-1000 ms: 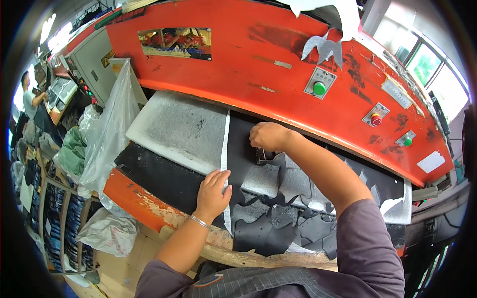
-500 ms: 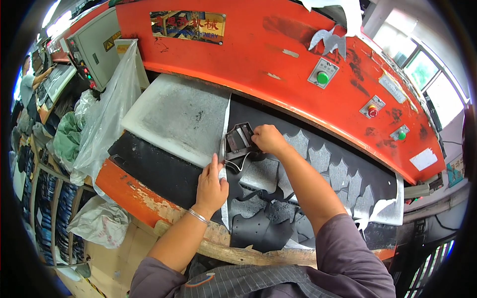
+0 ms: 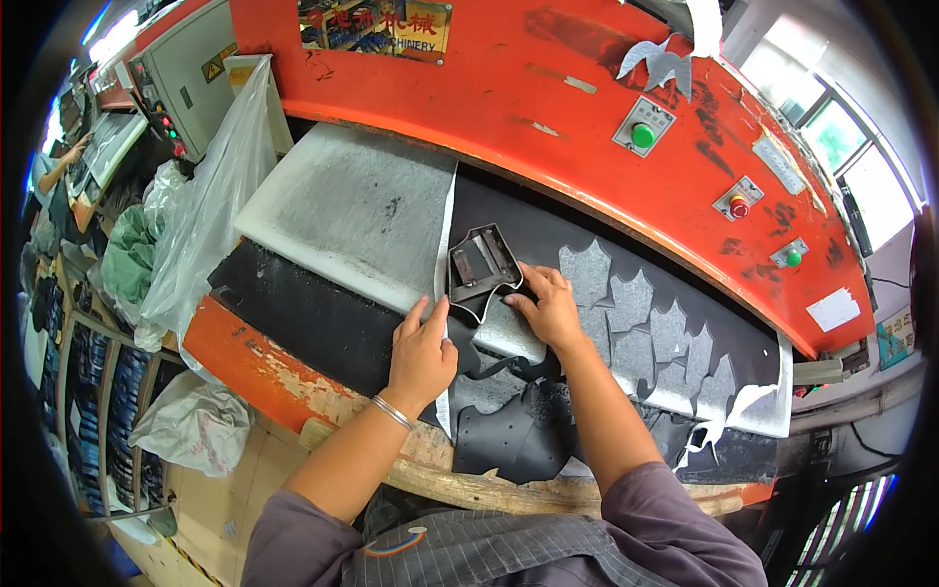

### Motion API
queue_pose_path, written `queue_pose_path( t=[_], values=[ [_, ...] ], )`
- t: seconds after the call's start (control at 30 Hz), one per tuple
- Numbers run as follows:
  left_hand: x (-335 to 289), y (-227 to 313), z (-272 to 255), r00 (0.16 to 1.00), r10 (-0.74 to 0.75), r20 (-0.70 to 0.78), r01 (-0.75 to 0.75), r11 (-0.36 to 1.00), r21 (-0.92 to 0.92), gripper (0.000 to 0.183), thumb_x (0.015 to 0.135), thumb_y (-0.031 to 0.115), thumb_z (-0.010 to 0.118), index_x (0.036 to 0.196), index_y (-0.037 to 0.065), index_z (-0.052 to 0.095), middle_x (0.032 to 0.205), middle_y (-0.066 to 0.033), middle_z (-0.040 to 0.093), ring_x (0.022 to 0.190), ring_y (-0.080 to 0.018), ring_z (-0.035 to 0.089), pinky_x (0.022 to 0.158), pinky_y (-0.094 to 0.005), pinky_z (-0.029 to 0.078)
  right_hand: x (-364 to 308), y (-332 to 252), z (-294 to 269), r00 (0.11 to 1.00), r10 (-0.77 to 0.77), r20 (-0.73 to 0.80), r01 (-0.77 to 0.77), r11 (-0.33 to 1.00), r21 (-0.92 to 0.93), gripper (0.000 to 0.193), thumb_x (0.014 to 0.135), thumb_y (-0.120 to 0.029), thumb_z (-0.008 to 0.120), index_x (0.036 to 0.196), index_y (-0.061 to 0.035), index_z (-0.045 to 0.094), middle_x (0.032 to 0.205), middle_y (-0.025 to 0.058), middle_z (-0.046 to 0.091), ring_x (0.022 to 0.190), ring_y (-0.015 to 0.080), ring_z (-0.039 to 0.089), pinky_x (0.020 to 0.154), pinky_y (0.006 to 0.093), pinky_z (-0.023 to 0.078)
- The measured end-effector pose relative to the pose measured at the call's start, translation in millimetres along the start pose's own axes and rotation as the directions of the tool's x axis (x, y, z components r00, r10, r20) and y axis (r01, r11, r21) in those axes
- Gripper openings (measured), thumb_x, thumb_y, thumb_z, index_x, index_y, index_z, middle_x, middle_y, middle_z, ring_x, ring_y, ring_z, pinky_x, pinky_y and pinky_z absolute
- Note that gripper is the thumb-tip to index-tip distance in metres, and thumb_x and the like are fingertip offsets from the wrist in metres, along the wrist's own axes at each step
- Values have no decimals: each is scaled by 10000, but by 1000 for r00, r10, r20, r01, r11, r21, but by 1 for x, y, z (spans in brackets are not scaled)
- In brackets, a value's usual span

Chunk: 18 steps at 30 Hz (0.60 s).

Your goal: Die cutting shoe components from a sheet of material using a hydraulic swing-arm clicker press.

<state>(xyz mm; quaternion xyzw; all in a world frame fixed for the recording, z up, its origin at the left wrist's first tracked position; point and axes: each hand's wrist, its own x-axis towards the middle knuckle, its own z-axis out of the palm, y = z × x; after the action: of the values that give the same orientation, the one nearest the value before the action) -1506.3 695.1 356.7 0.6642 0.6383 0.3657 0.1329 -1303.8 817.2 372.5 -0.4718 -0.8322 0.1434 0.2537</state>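
A dark metal cutting die (image 3: 464,290) with an irregular, curved outline stands on a black sheet (image 3: 509,210), close to the sheet's pale left edge. My right hand (image 3: 553,308) holds the die's right side, thumb below and fingers above. Beside the die's lower left corner, my left hand (image 3: 421,360) rests at the sheet's edge with its fingers stretched out. Grey cut-out shapes (image 3: 631,301) run along the sheet to the right. Loose black cut pieces (image 3: 514,435) lie nearer me.
A red machine beam (image 3: 548,108) spans the far side, with green and red buttons. Left of the sheet is a worn white cutting board (image 3: 342,210). Clear plastic sheeting (image 3: 220,205) hangs at the left, above a white sack (image 3: 196,428). Another person works far left.
My right hand has moved from the die's upper right corner down to its lower right side. The die has turned slightly and shifted. My left hand stays near the sheet's edge.
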Motion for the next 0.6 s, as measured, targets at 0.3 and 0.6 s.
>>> queue_pose_path(
  t=[0.3, 0.6],
  values=[
    [6, -8, 6, 999, -19, -33, 17, 998, -53, 560, 804, 78, 515, 1340, -60, 430, 1261, -270, 523, 1286, -382, 416, 1023, -479, 348, 9, 4, 5, 994, -80, -68, 77, 996, -50, 502, 729, -310, 770, 1179, -118, 654, 1092, 92, 629, 1015, 290, 550, 888, 378, 399],
    [13, 1, -4, 1000, 11, -21, -10, 1000, 29, 597, 770, 86, 587, 1328, -62, 433, 1316, -296, 476, 1261, -400, 442, 1023, -457, 363, 11, 1, -6, 988, -128, -87, 123, 990, -65, 503, 735, -282, 770, 1185, -99, 643, 1073, 91, 632, 996, 293, 557, 884, 386, 415]
  ],
)
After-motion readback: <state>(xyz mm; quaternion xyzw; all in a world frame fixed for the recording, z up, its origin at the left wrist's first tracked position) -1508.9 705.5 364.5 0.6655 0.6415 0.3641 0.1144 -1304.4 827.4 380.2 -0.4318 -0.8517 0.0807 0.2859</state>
